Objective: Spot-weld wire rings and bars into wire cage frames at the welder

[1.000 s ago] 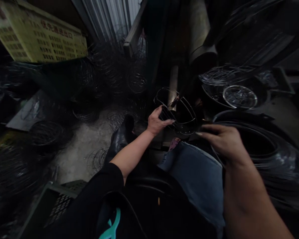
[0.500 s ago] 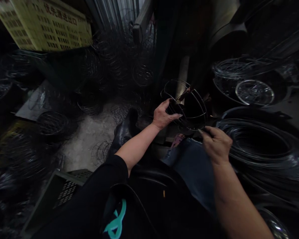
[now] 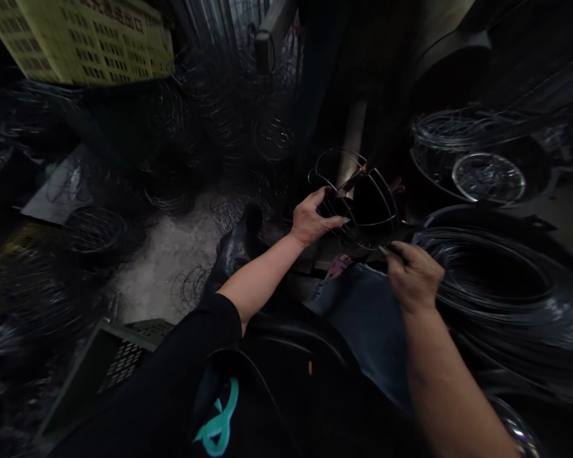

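Both of my hands are on a round wire frame (image 3: 373,224) made of thin metal rings and ribs. My left hand (image 3: 310,219) grips its left side, thumb and fingers curled about the wires. At the lower right rim, my right hand (image 3: 414,272) is closed, with thumb and forefinger pinching the wire edge. A metal rod (image 3: 353,137) stands behind the frame, its end showing through the wires. A reddish tip (image 3: 363,170) touches or nearly touches the frame's upper wire; the dark hides which.
On the right lie a large wire coil (image 3: 496,238) and a tub holding a shiny ring-shaped wire piece (image 3: 488,178). A yellow crate (image 3: 109,44) stands at upper left, a green crate (image 3: 83,381) at lower left. Wire rings (image 3: 95,229) litter the floor.
The view has shifted slightly. Both hands keep the same hold, and the wire frame stays nearly in place against the rod.
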### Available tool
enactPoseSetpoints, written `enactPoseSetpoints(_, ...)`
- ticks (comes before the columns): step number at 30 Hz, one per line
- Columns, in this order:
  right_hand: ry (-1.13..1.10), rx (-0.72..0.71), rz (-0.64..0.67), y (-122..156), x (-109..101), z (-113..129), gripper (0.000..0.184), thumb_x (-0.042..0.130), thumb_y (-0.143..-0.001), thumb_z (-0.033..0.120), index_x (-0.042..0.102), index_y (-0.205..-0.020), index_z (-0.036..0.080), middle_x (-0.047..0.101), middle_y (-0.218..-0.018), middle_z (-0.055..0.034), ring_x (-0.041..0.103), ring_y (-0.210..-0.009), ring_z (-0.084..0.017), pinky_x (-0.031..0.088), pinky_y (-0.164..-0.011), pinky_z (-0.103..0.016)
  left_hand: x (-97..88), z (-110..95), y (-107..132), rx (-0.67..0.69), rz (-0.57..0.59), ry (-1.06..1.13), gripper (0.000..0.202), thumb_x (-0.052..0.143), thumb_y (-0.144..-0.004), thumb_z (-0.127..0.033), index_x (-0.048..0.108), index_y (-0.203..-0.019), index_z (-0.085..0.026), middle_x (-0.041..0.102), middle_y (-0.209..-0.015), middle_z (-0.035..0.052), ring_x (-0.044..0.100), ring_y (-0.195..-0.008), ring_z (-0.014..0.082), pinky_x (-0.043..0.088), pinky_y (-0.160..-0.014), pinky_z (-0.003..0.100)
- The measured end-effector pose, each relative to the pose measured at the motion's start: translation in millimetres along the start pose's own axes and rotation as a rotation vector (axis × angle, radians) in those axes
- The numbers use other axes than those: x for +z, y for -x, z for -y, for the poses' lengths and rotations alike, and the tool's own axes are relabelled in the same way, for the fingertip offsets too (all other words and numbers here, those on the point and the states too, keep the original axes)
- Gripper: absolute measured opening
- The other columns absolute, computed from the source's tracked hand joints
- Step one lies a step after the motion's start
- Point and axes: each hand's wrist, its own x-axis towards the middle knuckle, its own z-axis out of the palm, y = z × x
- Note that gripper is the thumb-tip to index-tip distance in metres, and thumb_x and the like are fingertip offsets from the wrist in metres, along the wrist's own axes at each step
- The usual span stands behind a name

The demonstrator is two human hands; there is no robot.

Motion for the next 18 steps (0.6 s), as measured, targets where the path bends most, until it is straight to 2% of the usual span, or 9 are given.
enactPoseSetpoints(5,-0.168,0.053,-0.002,-6.2,-0.5,0.9,0.02,0.063,-0.075,0.041,0.07,-0.077,0.021,0.069,-0.078,-0.005,0.066,-0.073,-0.023,0.053,-0.071,-0.036,-5.3,-3.0,2.2,0.009,0.005,0.027,0.073,0.088,-0.052,-0.03,0.063,-0.119,-0.013,0.067,-0.116,0.0101,0.063,-0.11,0.0244,0.047,-0.103,0.038)
enactPoseSetpoints(8,-0.271,0.082,-0.05,-8.7,-9.8,11.3,0.021,0.071,-0.073,0.041,0.073,-0.082,0.022,0.069,-0.093,-0.0062,0.066,-0.087,-0.023,0.054,-0.079,-0.037,-6.0,-1.5,4.8,-0.063,-0.019,0.104,0.072,0.088,-0.054,-0.036,0.063,-0.116,-0.009,0.068,-0.109,0.0111,0.064,-0.104,0.0245,0.049,-0.099,0.039)
enactPoseSetpoints(11,-0.394,0.122,-0.065,-16.9,-14.9,24.7,0.021,0.073,-0.073,0.042,0.074,-0.081,0.023,0.067,-0.109,-0.0072,0.065,-0.097,-0.024,0.055,-0.084,-0.039,-5.7,1.4,6.9,-0.083,-0.016,0.151,0.077,0.088,-0.053,-0.037,0.062,-0.119,-0.008,0.066,-0.111,0.0126,0.063,-0.106,0.0252,0.048,-0.1,0.041)
enactPoseSetpoints(14,-0.45,0.141,-0.01,-29.6,-14.5,32.2,0.02,0.072,-0.075,0.042,0.075,-0.079,0.022,0.07,-0.104,-0.0072,0.067,-0.092,-0.024,0.057,-0.081,-0.038,-6.7,2.5,7.1,-0.065,-0.022,0.147,0.078,0.088,-0.054,-0.037,0.061,-0.121,-0.008,0.065,-0.115,0.0128,0.062,-0.108,0.025,0.047,-0.102,0.042)
enactPoseSetpoints(18,-0.367,-0.006,0.103,-41.4,-10.8,28.0,0.019,0.067,-0.079,0.04,0.076,-0.084,0.024,0.073,-0.095,-0.0065,0.069,-0.088,-0.025,0.058,-0.078,-0.037,-10.7,1.0,4.3,-0.045,-0.059,0.103,0.075,0.087,-0.055,-0.04,0.061,-0.12,-0.012,0.067,-0.112,0.0103,0.065,-0.104,0.0237,0.05,-0.1,0.042)
